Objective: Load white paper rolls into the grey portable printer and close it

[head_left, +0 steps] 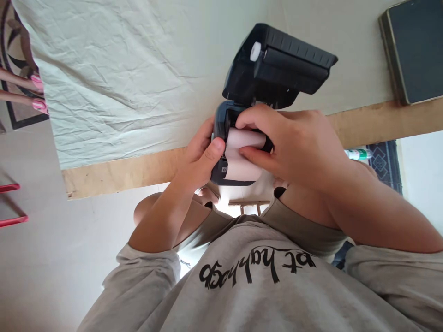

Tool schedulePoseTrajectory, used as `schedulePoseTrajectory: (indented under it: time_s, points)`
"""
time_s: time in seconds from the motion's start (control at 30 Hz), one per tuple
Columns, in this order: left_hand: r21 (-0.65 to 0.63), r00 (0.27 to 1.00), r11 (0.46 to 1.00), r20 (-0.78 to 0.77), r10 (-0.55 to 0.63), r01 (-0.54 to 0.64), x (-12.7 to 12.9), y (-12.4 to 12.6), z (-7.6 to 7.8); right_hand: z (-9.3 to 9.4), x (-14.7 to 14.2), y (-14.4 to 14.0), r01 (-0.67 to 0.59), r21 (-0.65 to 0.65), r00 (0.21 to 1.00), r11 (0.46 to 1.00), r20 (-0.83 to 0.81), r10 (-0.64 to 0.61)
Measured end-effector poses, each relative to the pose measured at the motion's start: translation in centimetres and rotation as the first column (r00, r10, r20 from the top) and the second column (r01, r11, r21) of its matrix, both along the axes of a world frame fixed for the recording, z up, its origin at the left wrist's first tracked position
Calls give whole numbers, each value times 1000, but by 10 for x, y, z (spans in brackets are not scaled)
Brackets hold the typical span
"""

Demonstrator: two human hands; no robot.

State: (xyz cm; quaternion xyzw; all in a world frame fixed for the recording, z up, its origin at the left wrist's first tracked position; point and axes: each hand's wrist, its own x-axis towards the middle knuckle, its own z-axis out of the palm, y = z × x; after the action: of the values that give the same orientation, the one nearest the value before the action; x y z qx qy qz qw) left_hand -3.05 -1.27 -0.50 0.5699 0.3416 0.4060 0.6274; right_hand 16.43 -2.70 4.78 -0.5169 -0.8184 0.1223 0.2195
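Paper roll (238, 167), white, lies inside the black, printer-like device (219, 121), held at the near edge of the desk (121, 87). Left hand (200, 159) clasps the device's side; right hand (296, 140) holds the roll narrowly between thumb and bent index finger. Good handling probably means a firm left grip, level roll, smooth paper and fingers clear of the raised lid's (277, 64) hinge.

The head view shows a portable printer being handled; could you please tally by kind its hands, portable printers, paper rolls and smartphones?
Hands: 2
Portable printer: 1
Paper roll: 1
Smartphone: 1
Total: 5
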Motion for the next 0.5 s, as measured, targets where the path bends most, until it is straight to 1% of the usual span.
schedulePoseTrajectory:
  time_s: [0.07, 0.1, 0.13, 0.17, 0.2, 0.23, 0.27, 0.3, 0.37, 0.4, 0.43, 0.47, 0.5]
  points:
    - [11, 999, 1000, 38, 19, -19, 1, 0, 2, 5, 5, 1, -48, -60, 989, 997, -142, 39]
    - [44, 996, 998, 81, 46, -50, 2, 0, 3, 8, 8, 1, -111, -103, 968, 988, -236, 84]
    - [-8, 998, 1000, 54, 27, -27, 3, 0, 4, 10, 12, 0, -192, -144, 929, 971, -345, 133]
    - [-84, 999, 996, 21, 29, -27, 4, 0, 4, 12, 17, 1, -270, -172, 870, 947, -466, 164]
    - [-89, 996, 994, 58, 71, -66, 6, 0, 4, 13, 23, 2, -321, -193, 797, 927, -584, 155]
    - [-101, 990, 990, 95, 106, -96, 7, 1, 4, 12, 29, 4, -331, -218, 716, 918, -692, 94]
    - [-118, 982, 985, 122, 143, -129, 8, 1, 3, 10, 36, 7, -300, -256, 628, 919, -778, -12]
    - [-127, 973, 979, 150, 176, -158, 9, 2, 2, 6, 44, 11, -238, -309, 544, 921, -828, -137]
    - [-164, 964, 970, 166, 209, -182, 10, 3, 0, -5, 60, 20, -132, -440, 387, 888, -848, -363]
    - [-183, 964, 967, 166, 210, -179, 11, 3, 0, -12, 68, 25, -92, -461, 354, 883, -843, -404]
    - [-201, 964, 964, 167, 207, -172, 11, 4, 0, -19, 75, 29, -29, -458, 326, 889, -845, -425]
    - [-213, 965, 964, 170, 199, -161, 11, 4, 1, -25, 82, 33, 75, -407, 300, 910, -861, -410]
    - [-219, 966, 964, 174, 189, -149, 11, 4, 2, -31, 87, 35, 175, -342, 336, 923, -861, -382]
